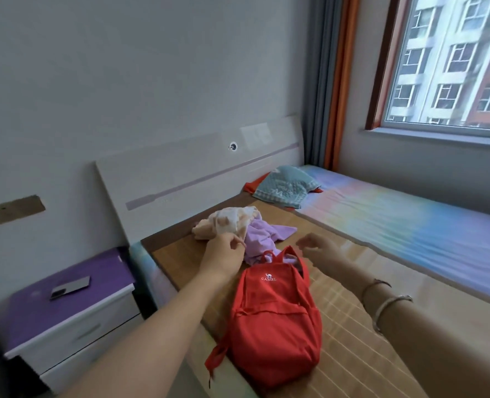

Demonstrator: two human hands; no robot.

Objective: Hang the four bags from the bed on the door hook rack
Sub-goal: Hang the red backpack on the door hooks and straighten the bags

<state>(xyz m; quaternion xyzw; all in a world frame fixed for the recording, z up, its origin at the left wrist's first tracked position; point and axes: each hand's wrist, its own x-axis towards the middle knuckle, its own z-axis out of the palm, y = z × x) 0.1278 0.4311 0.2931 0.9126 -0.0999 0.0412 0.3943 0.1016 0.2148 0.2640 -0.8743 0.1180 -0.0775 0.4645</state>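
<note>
A red backpack (pixel 272 323) lies flat on the bed's bamboo mat (pixel 353 354), its top handle pointing toward the headboard. Just beyond it sit a purple cloth bag (pixel 262 238) and a cream patterned bag (pixel 232 219), crumpled together. My left hand (pixel 223 251) hovers over the edge of the purple bag, thumb and fingers pinched close; whether it grips the cloth I cannot tell. To the right of the backpack's handle my right hand (pixel 321 248) floats above the mat, fingers loosely curled and holding nothing. The door hook rack is out of view.
A purple-topped nightstand (pixel 66 305) with a phone (pixel 70 287) stands left of the bed. The white headboard (pixel 180 173) backs the bed. A teal pillow (pixel 284 186) lies at the far end on a rainbow sheet (pixel 410 225). A window (pixel 450 58) and curtains (pixel 332 81) fill the right.
</note>
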